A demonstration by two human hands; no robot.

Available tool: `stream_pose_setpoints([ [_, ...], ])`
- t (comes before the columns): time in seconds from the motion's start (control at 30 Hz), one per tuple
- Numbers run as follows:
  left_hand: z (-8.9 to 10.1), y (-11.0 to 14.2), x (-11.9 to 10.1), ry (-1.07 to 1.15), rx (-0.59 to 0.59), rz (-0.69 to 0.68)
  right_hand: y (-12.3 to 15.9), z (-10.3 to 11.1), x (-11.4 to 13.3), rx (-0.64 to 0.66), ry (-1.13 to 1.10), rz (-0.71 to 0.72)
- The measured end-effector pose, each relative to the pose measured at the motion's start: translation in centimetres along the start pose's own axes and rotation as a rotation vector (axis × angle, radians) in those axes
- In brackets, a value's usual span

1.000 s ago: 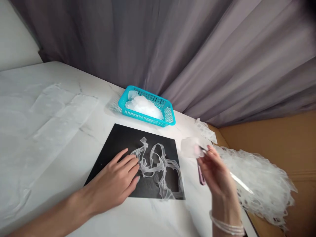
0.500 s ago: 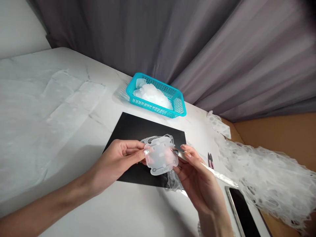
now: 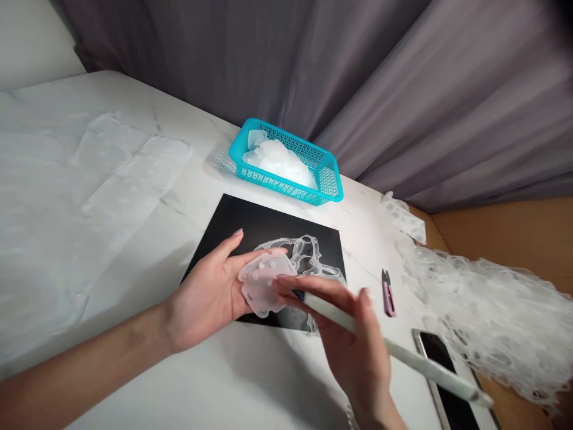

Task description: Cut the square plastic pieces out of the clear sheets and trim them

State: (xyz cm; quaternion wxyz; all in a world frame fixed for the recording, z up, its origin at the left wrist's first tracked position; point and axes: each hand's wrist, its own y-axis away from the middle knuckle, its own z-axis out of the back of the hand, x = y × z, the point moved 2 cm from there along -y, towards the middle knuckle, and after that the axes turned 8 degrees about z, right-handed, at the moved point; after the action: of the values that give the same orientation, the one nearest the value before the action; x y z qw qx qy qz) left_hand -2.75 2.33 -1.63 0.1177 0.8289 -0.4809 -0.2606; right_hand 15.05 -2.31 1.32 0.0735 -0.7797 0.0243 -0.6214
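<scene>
A frosted, translucent silicone-like piece point(image 3: 264, 285) with wavy edges and small raised bumps rests on the fingers of my left hand point(image 3: 208, 298), palm up with the thumb spread away. My right hand point(image 3: 349, 334) grips a long pen-like tool point(image 3: 416, 358) with a pale handle and a dark end near the fingers; what its tip is stays hidden. The right fingertips overlap the right side of the piece. Under both hands lies a black mat point(image 3: 233, 218), and on it a clear, looped scrap outline point(image 3: 308, 248).
Behind the mat stands a turquoise basket point(image 3: 286, 192) holding a white translucent heap point(image 3: 282, 164). To the right are pink thread snips point(image 3: 388, 294), a phone point(image 3: 452, 382) and a big pile of clear scraps point(image 3: 496, 322). Translucent sheets point(image 3: 129, 173) cover the table's left.
My left thumb has lifted off the piece, which now rests on the opened hand, further left. The right hand's tool has swung into fuller view. More of the looped scrap and snips shows.
</scene>
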Motion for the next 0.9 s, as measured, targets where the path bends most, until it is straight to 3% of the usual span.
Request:
stream_pose_setpoints([
  [0.13, 0.1, 0.1, -0.4, 0.091, 0.005, 0.003, -0.7, 2.0, 0.8, -0.238, 0.002, 0.127],
  [0.33, 0.2, 0.2, -0.4, 0.097, 0.034, -0.003, -1.4, 4.0, 0.2, -0.436, 0.099, 0.065],
  [0.47, 0.2, 0.2, -0.4, 0.095, 0.046, 0.0, -1.2, 3.5, -0.7, -0.401, 0.161, -0.028],
  [0.73, 0.3, -0.1, -0.1, 0.039, 0.044, -0.006, -0.6, 1.6, -2.2, -0.166, 0.216, -0.238],
  [0.8, 0.3, -0.2, 0.1, -0.003, 0.036, -0.029, -0.9, 1.1, -2.1, -0.153, 0.205, -0.227],
  [0.9, 0.5, -0.2, 0.0, -0.102, 0.006, -0.125, -3.2, 1.2, -1.2, -0.199, 0.229, -0.095],
])
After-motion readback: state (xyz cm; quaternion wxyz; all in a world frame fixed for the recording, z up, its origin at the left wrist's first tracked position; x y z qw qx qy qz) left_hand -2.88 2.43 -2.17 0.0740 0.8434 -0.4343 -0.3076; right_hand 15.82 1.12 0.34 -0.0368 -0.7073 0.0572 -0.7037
